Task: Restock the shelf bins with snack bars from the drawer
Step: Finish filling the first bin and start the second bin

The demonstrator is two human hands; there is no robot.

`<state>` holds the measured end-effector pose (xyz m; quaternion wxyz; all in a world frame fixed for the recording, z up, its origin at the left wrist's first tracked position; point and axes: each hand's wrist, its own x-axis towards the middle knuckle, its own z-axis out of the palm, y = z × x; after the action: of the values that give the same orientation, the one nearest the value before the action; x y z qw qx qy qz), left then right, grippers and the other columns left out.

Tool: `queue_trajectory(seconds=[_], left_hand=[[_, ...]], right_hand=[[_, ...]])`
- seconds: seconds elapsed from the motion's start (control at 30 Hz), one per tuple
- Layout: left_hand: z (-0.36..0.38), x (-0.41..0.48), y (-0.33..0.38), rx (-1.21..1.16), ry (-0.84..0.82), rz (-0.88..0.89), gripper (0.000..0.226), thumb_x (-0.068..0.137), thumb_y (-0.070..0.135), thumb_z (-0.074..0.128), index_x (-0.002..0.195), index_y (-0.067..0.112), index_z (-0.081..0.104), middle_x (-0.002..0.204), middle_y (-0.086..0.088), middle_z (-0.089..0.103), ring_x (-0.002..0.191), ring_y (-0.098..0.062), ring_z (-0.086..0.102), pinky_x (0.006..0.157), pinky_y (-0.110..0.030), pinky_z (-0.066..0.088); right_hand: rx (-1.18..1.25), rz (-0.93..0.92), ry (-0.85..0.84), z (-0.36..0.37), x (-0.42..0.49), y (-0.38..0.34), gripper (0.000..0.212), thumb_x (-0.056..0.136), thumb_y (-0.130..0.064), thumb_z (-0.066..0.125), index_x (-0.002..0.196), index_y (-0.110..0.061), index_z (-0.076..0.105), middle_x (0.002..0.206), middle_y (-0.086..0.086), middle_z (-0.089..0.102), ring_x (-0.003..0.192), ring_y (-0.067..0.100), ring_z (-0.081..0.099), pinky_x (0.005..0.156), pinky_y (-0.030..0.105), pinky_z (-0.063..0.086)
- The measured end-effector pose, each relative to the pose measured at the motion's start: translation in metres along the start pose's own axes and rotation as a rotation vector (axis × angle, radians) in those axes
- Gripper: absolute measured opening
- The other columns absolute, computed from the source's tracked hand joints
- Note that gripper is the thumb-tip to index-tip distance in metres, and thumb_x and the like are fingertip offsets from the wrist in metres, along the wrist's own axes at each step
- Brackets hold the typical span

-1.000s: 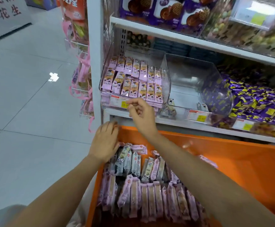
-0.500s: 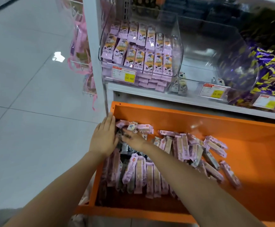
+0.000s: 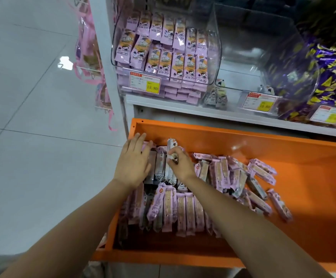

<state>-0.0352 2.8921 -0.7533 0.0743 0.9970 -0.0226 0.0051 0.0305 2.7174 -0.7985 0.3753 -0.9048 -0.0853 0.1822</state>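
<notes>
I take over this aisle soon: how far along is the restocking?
Done: the left bin looks full of pink bars. In hand: the right hand grips one bar in the orange drawer, and the left hand rests on bars beside it. Left: the middle bin is almost bare, and many more lie in the drawer.

Pink snack bars [image 3: 183,213] lie in rows at the left of the orange drawer [image 3: 313,187]. One bar [image 3: 172,144] stands up near its back left corner.
</notes>
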Motion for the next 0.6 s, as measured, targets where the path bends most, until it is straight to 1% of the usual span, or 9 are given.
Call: queue_trajectory(seconds=[0.03,0.07,0.13,0.2,0.27,0.33,0.4,0.5,0.6], left_hand=[[0.002,0.003,0.006,0.007,-0.021,0.045,0.050,0.082,0.022,0.062,0.131,0.008,0.057,0.138,-0.020,0.051,0.131,-0.039,0.044,0.110,-0.052,0.036],[0.004,0.005,0.013,0.015,-0.061,0.076,0.047,0.084,0.023,0.060,0.130,0.010,0.058,0.135,-0.017,0.054,0.129,-0.037,0.046,0.109,-0.050,0.037],[0.012,0.009,0.028,0.027,-0.175,0.088,0.044,0.091,0.028,0.051,0.133,0.016,0.053,0.133,-0.012,0.053,0.128,-0.032,0.042,0.106,-0.044,0.034],[0.026,0.013,0.039,0.037,-0.284,0.049,0.043,0.097,0.033,0.042,0.138,0.019,0.047,0.138,-0.012,0.047,0.131,-0.030,0.036,0.107,-0.041,0.030],[0.037,0.016,0.046,0.072,-0.405,-0.010,0.047,0.099,0.037,0.038,0.144,0.023,0.039,0.145,-0.013,0.038,0.137,-0.031,0.027,0.111,-0.041,0.025],[0.045,0.019,0.050,0.093,-0.475,-0.058,0.051,0.100,0.040,0.037,0.149,0.026,0.033,0.152,-0.016,0.026,0.141,-0.033,0.020,0.114,-0.042,0.021],[0.051,0.022,0.051,0.115,-0.511,-0.078,0.052,0.100,0.042,0.037,0.150,0.029,0.031,0.153,-0.018,0.019,0.142,-0.034,0.017,0.114,-0.042,0.020],[0.055,0.028,0.051,0.126,-0.533,-0.076,0.048,0.099,0.042,0.037,0.145,0.029,0.040,0.147,-0.017,0.025,0.138,-0.034,0.021,0.112,-0.041,0.024],[0.053,0.035,0.051,0.119,-0.530,-0.066,0.042,0.099,0.044,0.036,0.136,0.032,0.052,0.138,-0.013,0.033,0.133,-0.032,0.025,0.108,-0.039,0.027]], right_hand=[[0.012,-0.004,0.002,-0.005,-0.001,0.006,0.014,0.096,-0.016,0.058,0.108,-0.021,0.053,0.121,0.009,0.056,0.098,0.032,0.060,0.073,0.031,0.042],[0.021,-0.005,0.001,-0.008,-0.003,0.012,0.015,0.096,-0.017,0.058,0.109,-0.021,0.053,0.121,0.009,0.056,0.101,0.032,0.059,0.077,0.031,0.043],[0.031,0.004,-0.003,-0.014,-0.008,0.024,0.015,0.096,-0.017,0.058,0.109,-0.022,0.053,0.122,0.009,0.056,0.104,0.029,0.059,0.080,0.030,0.043],[0.042,0.007,-0.017,-0.018,-0.014,0.034,0.016,0.097,-0.017,0.057,0.112,-0.021,0.053,0.127,0.007,0.055,0.107,0.027,0.058,0.081,0.027,0.041],[0.033,0.006,-0.037,-0.022,-0.019,0.043,0.018,0.098,-0.018,0.055,0.116,-0.019,0.053,0.129,0.005,0.054,0.103,0.029,0.060,0.078,0.028,0.042],[0.021,0.004,-0.057,-0.023,-0.023,0.050,0.021,0.099,-0.018,0.055,0.120,-0.019,0.053,0.129,0.005,0.053,0.099,0.030,0.062,0.076,0.029,0.044],[0.030,0.009,-0.068,-0.022,-0.026,0.057,0.022,0.099,-0.019,0.055,0.121,-0.022,0.054,0.131,0.005,0.053,0.101,0.027,0.062,0.078,0.027,0.045],[0.061,0.030,-0.087,-0.019,-0.028,0.065,0.022,0.099,-0.020,0.054,0.121,-0.024,0.054,0.130,0.006,0.053,0.104,0.026,0.061,0.085,0.034,0.050],[0.088,0.065,-0.088,-0.017,-0.031,0.068,0.021,0.100,-0.021,0.053,0.121,-0.025,0.054,0.129,0.005,0.054,0.102,0.024,0.060,0.085,0.035,0.050]])
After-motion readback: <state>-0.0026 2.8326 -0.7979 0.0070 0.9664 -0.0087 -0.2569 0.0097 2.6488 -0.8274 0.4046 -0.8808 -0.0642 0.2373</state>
